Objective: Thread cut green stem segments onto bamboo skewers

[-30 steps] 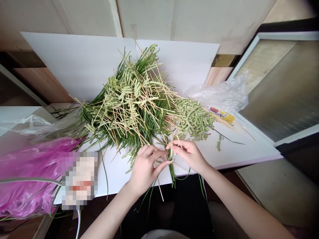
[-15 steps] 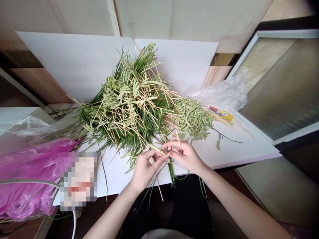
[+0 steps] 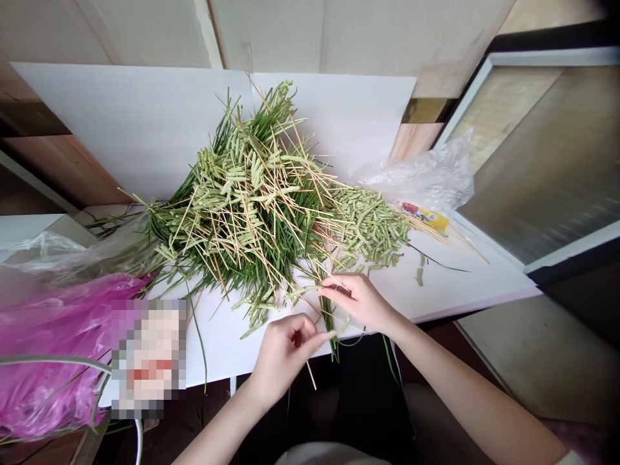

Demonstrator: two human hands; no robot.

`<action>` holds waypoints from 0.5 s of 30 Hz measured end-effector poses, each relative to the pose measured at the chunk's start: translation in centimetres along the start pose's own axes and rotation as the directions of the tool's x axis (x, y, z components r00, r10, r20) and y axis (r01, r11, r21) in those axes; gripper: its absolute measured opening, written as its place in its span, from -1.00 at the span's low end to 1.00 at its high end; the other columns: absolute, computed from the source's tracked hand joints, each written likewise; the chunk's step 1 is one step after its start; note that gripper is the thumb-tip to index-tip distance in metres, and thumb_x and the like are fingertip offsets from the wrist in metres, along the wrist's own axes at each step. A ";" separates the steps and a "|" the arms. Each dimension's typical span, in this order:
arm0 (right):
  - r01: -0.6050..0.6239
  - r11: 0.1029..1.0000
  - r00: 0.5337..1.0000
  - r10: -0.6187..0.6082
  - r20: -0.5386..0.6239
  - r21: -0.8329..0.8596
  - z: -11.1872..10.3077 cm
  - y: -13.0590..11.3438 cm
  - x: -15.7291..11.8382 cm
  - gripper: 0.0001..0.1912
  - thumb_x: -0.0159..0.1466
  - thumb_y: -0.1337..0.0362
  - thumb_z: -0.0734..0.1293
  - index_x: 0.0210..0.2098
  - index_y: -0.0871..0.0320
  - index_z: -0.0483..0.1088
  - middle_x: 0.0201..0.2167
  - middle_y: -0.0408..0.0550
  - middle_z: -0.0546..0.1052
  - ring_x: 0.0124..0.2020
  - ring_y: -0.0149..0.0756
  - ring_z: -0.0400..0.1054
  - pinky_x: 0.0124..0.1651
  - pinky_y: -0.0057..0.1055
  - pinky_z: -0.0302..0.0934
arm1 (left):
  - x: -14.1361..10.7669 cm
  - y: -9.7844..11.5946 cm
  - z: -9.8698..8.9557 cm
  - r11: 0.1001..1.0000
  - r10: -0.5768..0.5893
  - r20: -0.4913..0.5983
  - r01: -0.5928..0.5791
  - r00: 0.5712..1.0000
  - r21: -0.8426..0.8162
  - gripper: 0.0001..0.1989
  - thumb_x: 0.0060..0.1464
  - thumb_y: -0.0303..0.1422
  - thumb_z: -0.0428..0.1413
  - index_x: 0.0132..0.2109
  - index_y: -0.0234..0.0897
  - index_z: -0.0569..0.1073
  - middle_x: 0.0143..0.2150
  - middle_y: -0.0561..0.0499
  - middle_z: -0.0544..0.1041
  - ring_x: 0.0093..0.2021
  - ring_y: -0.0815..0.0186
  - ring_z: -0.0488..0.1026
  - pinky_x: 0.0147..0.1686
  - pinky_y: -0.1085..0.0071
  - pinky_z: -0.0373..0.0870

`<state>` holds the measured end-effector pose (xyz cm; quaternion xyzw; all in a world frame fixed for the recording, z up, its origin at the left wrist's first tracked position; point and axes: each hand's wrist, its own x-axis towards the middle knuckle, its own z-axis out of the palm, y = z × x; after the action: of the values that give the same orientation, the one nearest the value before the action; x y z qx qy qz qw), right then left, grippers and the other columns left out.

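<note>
Since the earlier frame the hands have drawn apart: the left hand (image 3: pixel 285 358) has dropped lower and away from the right hand (image 3: pixel 361 302). A white board (image 3: pixel 465 278) fills the middle of the frame, with a pink plastic bag (image 3: pixel 48 342) at lower left and a clear plastic bag (image 3: pixel 416 174) at right. On the board sits a large heap of green plant stalks (image 3: pixel 242 206), much of it still leafy. Loose green pieces (image 3: pixel 368 226) lie piled at its right end, and bare straw-coloured stems (image 3: pixel 271 219) poke through it. The right hand pinches a thin green stalk (image 3: pixel 305 290) at the heap's lower edge; whether the curled left hand holds anything, I cannot tell. A yellow packet (image 3: pixel 421 217) shows a label too small to read.
</note>
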<state>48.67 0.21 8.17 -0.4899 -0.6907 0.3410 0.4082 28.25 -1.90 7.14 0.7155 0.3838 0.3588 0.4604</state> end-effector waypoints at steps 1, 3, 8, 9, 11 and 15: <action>-0.001 1.000 1.000 0.001 0.018 0.006 0.0 0.0 0.1 -0.85 0.35 0.25 0.35 -0.28 0.17 0.54 -0.39 -0.12 0.56 -0.41 -0.32 0.36 -0.34 -0.43 0.18 | -0.3 0.5 -0.4 0.973 0.130 0.007 -0.129 0.992 0.189 -0.66 0.21 -0.15 0.21 -0.44 -0.28 0.45 -0.52 0.06 0.44 -0.49 0.37 0.30 -0.44 0.42 0.20; -0.003 1.000 0.998 0.001 0.067 0.020 0.0 0.0 0.1 -0.83 0.37 0.26 0.32 -0.27 0.16 0.54 -0.39 -0.13 0.56 -0.39 -0.32 0.37 -0.32 -0.44 0.20 | -0.2 1.5 -1.4 0.787 0.367 0.016 -0.320 0.930 0.527 -0.79 0.25 -0.22 0.19 -0.27 -0.26 0.53 -0.35 -0.03 0.58 -0.35 0.25 0.39 -0.31 0.33 0.25; -0.002 1.000 0.985 0.001 0.171 0.002 0.5 -0.1 -0.1 -0.74 0.43 0.21 0.28 -0.32 0.17 0.53 -0.46 -0.16 0.50 -0.45 -0.35 0.31 -0.39 -0.47 0.15 | 2.2 2.6 -3.3 0.378 0.473 0.156 -0.359 0.867 0.853 -0.79 0.25 -0.23 0.18 -0.08 -0.25 0.58 -0.19 -0.10 0.65 -0.20 0.08 0.41 -0.22 0.19 0.18; 0.004 1.000 0.984 -0.002 0.180 -0.013 0.6 -0.2 -0.2 -0.73 0.43 0.21 0.28 -0.33 0.18 0.53 -0.48 -0.17 0.48 -0.48 -0.37 0.29 -0.41 -0.47 0.12 | 2.6 2.6 -3.3 0.351 0.462 0.185 -0.371 0.867 0.860 -0.81 0.26 -0.23 0.17 -0.14 -0.25 0.59 -0.24 -0.09 0.65 -0.22 0.08 0.41 -0.24 0.19 0.17; 0.028 0.999 0.981 -0.019 0.194 -0.047 0.7 -0.2 -0.2 -0.74 0.42 0.26 0.29 -0.35 0.18 0.53 -0.50 -0.18 0.47 -0.50 -0.38 0.26 -0.43 -0.48 0.08 | 3.0 2.4 -3.1 0.314 0.433 0.234 -0.390 0.870 0.866 -0.81 0.28 -0.26 0.16 -0.24 -0.24 0.59 -0.33 -0.07 0.63 -0.25 0.09 0.40 -0.25 0.19 0.15; 0.125 0.985 0.971 -0.097 0.218 -0.118 0.7 0.0 -0.1 -0.78 0.41 0.35 0.31 -0.33 0.18 0.57 -0.45 -0.15 0.51 -0.44 -0.37 0.32 -0.36 -0.46 0.12 | 3.4 2.1 -2.7 0.335 0.366 0.288 -0.414 0.885 0.846 -0.77 0.27 -0.32 0.17 -0.36 -0.24 0.58 -0.42 -0.08 0.60 -0.24 0.07 0.41 -0.23 0.17 0.14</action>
<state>48.03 0.04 7.86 -0.4371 -0.7775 0.3217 0.3177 27.87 1.52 10.48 0.9259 0.3205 0.1851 -0.0765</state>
